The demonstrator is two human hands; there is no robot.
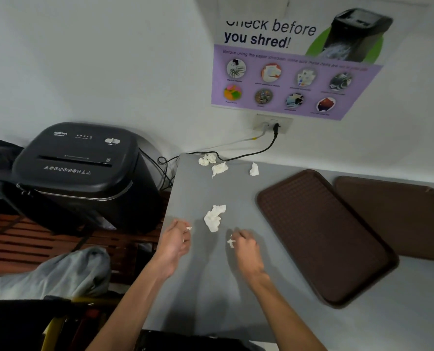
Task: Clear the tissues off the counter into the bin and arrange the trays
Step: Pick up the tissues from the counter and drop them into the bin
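Four loose tissues (214,217) | two trays (322,234) | left hand (175,241), right hand (245,247): fingers (239,235) each pinching one scrap (230,243)

Single view: a wide-angle camera worn on the head, facing forward and steeply down onto the flat grey counter (211,295). Both forearms enter from 6 o'clock. The left hand (175,243) and right hand (245,248) sit just below frame centre, at close working range. The white wall carrying the purple-and-white printed shredder poster (294,79) fills 12 to 1 o'clock. The black plastic paper shredder (79,171) lies at 9 o'clock and the brown rectangular textured plastic tray (325,236) at 3 o'clock. Straight edges bow near the borders.
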